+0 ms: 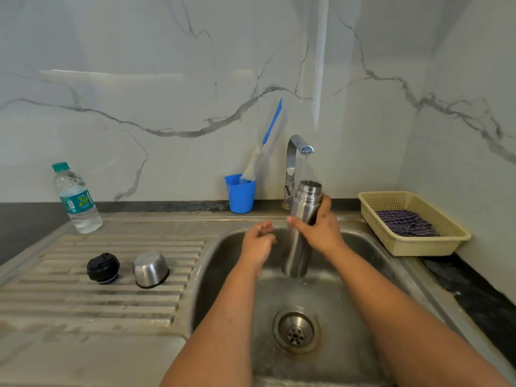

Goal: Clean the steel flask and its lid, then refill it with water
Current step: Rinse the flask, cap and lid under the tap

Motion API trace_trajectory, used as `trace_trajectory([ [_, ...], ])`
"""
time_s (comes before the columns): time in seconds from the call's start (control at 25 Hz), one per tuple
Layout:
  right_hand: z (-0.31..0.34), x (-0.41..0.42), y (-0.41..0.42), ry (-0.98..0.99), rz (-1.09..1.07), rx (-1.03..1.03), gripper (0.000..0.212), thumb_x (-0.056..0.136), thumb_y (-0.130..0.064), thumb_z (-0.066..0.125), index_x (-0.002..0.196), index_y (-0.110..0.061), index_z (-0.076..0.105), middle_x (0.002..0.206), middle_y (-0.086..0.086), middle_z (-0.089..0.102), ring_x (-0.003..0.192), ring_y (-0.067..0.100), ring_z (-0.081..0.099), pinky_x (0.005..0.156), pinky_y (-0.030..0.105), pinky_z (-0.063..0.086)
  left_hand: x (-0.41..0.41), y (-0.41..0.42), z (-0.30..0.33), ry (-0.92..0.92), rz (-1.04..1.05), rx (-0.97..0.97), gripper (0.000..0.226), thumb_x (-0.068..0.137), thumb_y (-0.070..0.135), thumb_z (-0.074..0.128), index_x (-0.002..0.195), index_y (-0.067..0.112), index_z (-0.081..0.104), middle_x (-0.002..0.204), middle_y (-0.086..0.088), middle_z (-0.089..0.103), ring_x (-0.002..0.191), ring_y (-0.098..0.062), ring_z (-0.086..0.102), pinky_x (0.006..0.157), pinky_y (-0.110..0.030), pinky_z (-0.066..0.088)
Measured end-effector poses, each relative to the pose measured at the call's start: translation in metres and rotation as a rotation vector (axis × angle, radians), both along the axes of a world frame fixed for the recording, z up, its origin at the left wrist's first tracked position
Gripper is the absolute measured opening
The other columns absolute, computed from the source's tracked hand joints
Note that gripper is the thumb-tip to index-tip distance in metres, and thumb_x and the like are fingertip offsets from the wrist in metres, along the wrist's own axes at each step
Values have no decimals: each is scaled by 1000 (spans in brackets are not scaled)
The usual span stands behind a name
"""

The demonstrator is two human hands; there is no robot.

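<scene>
The steel flask (303, 208) stands upright over the sink basin (363, 263), its open mouth under the tap (298, 148), from which water runs. My right hand (318, 227) grips the flask around its middle. My left hand (258, 241) hovers just left of the flask with fingers loosely curled, holding nothing. On the ribbed drainboard (55, 297) to the left lie the black stopper lid (102, 268) and the steel cup cap (150, 269), which rests upside down.
A blue cup (240, 195) holding a bottle brush (265, 146) stands behind the sink, left of the tap. A plastic water bottle (76, 199) stands at the drainboard's back left. A beige basket (435, 241) with a purple cloth (405, 222) sits right of the sink.
</scene>
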State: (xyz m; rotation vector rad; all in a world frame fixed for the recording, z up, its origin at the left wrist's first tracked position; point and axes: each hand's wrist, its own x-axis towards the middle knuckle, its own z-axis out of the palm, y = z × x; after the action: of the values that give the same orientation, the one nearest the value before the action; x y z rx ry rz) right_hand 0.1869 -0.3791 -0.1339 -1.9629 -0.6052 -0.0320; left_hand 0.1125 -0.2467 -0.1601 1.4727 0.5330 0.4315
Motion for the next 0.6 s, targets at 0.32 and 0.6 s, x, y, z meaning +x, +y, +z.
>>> trace_trajectory([
  [0.32, -14, -3, -3, 23, 80, -89, 87, 78, -28, 78, 143, -15, 22, 125, -2, 50, 112, 17, 51, 89, 29, 42, 3, 1, -6, 39, 57, -30, 40, 88, -6, 50, 120, 13, 63, 117, -1, 64, 108, -14, 58, 100, -34, 46],
  [0.6, -16, 3, -11, 63, 51, -101, 88, 78, -32, 77, 143, -16, 19, 135, 8, 49, 118, 27, 52, 93, 37, 46, 1, -2, -8, 52, 49, -17, 38, 89, -5, 51, 119, 15, 63, 114, 1, 64, 106, -11, 58, 99, -33, 46],
])
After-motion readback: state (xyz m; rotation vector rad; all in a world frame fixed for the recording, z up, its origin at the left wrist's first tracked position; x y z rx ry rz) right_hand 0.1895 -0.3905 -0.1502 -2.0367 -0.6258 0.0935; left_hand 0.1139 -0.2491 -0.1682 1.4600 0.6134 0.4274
